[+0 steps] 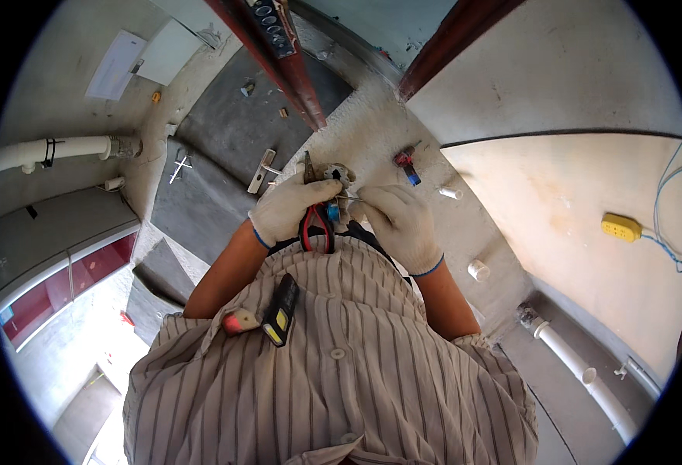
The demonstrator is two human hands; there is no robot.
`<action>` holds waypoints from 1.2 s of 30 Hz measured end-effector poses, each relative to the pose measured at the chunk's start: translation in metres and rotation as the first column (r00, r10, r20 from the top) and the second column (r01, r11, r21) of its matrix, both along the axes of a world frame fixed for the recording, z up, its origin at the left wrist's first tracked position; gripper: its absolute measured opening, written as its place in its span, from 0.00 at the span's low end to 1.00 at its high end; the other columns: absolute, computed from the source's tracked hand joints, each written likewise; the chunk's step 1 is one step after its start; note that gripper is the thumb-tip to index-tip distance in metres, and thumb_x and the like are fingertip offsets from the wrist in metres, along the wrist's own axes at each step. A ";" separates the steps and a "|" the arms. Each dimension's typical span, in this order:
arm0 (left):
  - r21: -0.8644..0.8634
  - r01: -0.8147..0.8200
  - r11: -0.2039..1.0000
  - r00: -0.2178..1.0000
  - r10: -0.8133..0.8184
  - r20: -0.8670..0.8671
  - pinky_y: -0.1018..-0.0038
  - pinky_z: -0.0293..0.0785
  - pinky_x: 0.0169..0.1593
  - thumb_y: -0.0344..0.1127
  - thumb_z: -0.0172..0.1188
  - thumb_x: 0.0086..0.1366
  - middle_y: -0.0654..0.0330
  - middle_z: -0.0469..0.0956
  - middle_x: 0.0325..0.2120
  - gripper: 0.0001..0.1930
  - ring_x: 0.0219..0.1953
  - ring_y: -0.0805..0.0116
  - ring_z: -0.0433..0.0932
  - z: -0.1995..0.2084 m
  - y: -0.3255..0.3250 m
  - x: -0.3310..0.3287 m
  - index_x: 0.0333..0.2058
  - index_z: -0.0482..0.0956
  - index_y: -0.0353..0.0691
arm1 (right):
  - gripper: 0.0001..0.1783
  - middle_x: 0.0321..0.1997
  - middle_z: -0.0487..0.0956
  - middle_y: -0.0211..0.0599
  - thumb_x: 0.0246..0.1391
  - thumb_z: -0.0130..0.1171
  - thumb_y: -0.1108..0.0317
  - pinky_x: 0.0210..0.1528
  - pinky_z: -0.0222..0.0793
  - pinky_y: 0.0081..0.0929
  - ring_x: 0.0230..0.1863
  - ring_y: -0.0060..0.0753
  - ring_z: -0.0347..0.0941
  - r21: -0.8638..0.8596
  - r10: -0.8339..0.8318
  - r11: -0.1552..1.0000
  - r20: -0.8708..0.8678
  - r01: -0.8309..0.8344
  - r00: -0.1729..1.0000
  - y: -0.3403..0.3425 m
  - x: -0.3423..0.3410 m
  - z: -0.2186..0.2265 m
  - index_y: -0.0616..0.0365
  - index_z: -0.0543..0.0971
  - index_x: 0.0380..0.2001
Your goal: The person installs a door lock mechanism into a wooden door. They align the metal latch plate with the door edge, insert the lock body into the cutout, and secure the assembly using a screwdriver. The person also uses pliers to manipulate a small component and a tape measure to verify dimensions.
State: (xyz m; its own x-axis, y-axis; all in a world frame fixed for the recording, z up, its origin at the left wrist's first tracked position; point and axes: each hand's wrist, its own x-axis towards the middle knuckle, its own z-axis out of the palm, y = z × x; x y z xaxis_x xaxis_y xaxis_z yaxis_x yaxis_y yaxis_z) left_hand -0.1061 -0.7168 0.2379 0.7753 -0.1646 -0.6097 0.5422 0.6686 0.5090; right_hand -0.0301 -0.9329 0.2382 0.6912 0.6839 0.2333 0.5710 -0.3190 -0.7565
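Note:
Both my hands wear white knit gloves with blue cuffs and meet in front of my waist. My left hand (285, 211) is closed round a pair of pliers (306, 235) with red and black handles, their narrow jaws pointing away from me. Right beside the pliers is a small blue round piece (333, 211), partly covered by the fingers. With its fingertips my right hand (400, 223) pinches a thin metal rod or wire (348, 198), which runs toward the left hand. A pale, rough object (341, 172) shows just past the left thumb; its kind is unclear.
A red cordless drill (406, 161) lies on the floor ahead, near white pipe pieces (451, 192). A lever door handle (262, 172) rests on dark sheeting (225, 116). Red door frame posts (279, 70) stand ahead. A yellow power strip (621, 228) is on the pale board at right.

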 end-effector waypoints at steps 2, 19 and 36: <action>-0.005 -0.022 1.000 0.999 0.022 0.044 0.67 0.87 0.35 0.31 0.59 0.74 0.54 0.83 0.36 0.13 0.33 0.64 0.86 -0.006 0.006 -0.001 0.51 0.75 0.29 | 0.10 0.41 0.86 0.40 0.52 0.68 0.76 0.44 0.78 0.37 0.42 0.46 0.83 0.033 -0.016 0.999 -0.012 0.017 1.000 0.008 0.000 0.001 0.56 0.85 0.39; 0.256 -0.072 0.964 0.983 0.025 0.182 0.73 0.79 0.33 0.34 0.61 0.73 0.59 0.82 0.34 0.12 0.30 0.71 0.81 -0.006 0.060 0.003 0.47 0.80 0.32 | 0.09 0.39 0.88 0.43 0.57 0.70 0.74 0.41 0.78 0.26 0.38 0.29 0.85 -0.134 -0.044 0.991 -0.357 -0.005 0.933 0.076 0.008 0.023 0.64 0.87 0.41; 0.377 -0.029 0.926 0.946 -0.097 0.310 0.79 0.75 0.37 0.37 0.60 0.71 0.62 0.84 0.36 0.17 0.33 0.78 0.78 0.004 0.121 -0.002 0.53 0.82 0.34 | 0.09 0.18 0.59 0.17 0.63 0.53 0.71 0.17 0.45 0.19 0.14 0.12 0.52 -0.179 -0.174 0.983 -0.979 0.038 -0.102 0.136 0.049 0.026 0.53 0.70 0.27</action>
